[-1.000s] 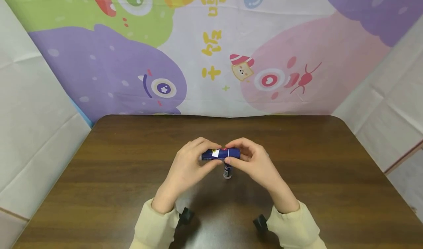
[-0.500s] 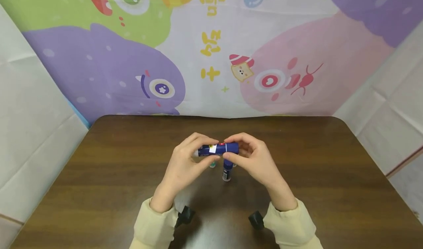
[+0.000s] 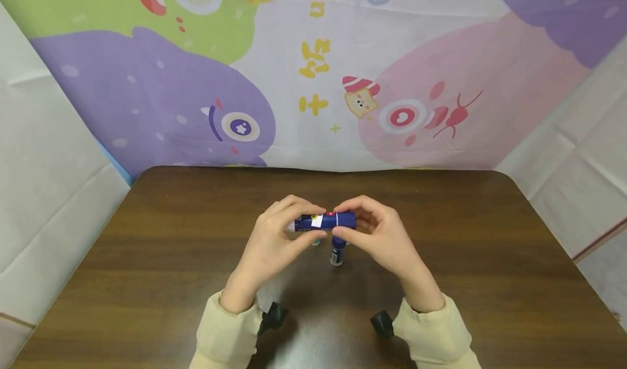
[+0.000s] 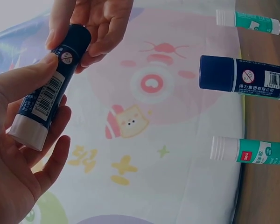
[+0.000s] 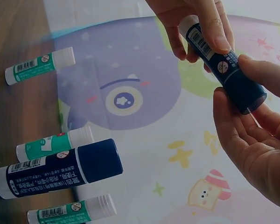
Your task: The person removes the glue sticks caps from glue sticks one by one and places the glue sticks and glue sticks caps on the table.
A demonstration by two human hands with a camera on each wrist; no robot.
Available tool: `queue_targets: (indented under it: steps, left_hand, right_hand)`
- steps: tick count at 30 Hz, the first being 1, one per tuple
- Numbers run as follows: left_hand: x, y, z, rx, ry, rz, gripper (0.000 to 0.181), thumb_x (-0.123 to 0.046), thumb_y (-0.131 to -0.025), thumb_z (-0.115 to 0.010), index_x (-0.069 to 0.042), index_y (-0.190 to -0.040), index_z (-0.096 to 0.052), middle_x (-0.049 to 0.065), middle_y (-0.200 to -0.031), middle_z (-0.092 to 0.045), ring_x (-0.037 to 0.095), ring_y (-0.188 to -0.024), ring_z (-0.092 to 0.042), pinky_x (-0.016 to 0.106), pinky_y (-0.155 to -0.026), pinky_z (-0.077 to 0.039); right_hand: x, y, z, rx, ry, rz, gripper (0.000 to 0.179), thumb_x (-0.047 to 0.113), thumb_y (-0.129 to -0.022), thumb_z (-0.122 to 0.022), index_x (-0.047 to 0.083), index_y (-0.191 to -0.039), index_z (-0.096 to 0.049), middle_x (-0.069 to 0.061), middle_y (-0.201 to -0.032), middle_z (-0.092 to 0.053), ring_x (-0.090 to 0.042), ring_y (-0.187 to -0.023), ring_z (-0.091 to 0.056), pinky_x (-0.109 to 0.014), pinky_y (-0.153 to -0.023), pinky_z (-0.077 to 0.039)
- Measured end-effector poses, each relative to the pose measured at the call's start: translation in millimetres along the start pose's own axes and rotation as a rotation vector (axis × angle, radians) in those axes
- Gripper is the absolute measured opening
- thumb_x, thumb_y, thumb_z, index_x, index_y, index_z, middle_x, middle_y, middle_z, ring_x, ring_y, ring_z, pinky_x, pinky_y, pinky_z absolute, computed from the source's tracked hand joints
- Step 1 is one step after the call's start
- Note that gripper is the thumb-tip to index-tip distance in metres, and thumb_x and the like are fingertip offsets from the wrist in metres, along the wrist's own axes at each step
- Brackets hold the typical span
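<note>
Both hands hold a dark blue glue stick (image 3: 318, 221) level above the table. My left hand (image 3: 274, 235) pinches its body near the white base (image 4: 29, 133), thumb below and fingers above in the head view. At the other end, my right hand (image 3: 379, 230) grips the blue cap (image 5: 245, 93) between thumb and fingers. The cap is on the body. A second blue glue stick (image 3: 336, 253) stands upright on the table under the hands, its top partly covered in the head view.
Several green glue sticks with white caps stand around the upright blue one, including a green glue stick (image 4: 254, 22) and another green glue stick (image 5: 32, 67). They are mostly hidden in the head view. The brown table (image 3: 171, 249) meets a cartoon-printed cloth (image 3: 313, 140) behind.
Both hands have lifted the blue glue stick slightly away from me since a second ago, showing more of the upright one. Over the last half second they hold nearly still.
</note>
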State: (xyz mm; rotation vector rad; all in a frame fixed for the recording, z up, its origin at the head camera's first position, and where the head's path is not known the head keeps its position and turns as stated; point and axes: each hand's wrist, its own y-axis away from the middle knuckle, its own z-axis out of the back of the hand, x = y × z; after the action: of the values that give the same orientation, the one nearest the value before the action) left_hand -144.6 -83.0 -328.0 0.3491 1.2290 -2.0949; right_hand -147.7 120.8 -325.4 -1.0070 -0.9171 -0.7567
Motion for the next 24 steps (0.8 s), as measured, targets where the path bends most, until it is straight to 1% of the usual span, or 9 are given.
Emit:
queue_targets:
  steps: [9,17,24]
  left_hand:
    - [0.4,-1.1,1.4,0.008,-0.024,-0.005,0.028,-0.023,-0.072,-0.076,-0.016,-0.098,-0.067,-0.007,-0.093,-0.062,0.01,-0.086,-0.056,0.026,-0.074,-0.043]
    - [0.1,-0.6,1.1,0.008,-0.011,-0.003,0.028,-0.02,-0.071,-0.077,-0.016,-0.097,-0.067,-0.007,-0.092,-0.063,0.011,-0.086,-0.056,0.026,-0.074,-0.044]
    - [0.9,-0.5,1.3,0.011,-0.027,-0.005,0.028,-0.021,-0.071,-0.077,-0.016,-0.097,-0.068,-0.007,-0.093,-0.063,0.01,-0.086,-0.056,0.026,-0.073,-0.043]
  right_hand:
    - [1.9,0.0,0.0,-0.002,0.019,0.009,0.026,0.004,-0.077,-0.07,0.002,-0.1,-0.06,-0.013,-0.094,-0.063,-0.016,-0.082,-0.063,-0.027,-0.075,-0.053]
    - [3.6,1.0,0.9,0.011,0.018,0.001,0.026,0.007,-0.077,-0.071,0.004,-0.1,-0.06,-0.01,-0.096,-0.063,-0.016,-0.083,-0.062,-0.028,-0.075,-0.053]
    - [3.2,1.2,1.4,0.025,0.031,0.023,0.026,0.007,-0.077,-0.07,0.006,-0.101,-0.06,-0.008,-0.096,-0.062,-0.017,-0.083,-0.062,-0.029,-0.073,-0.053]
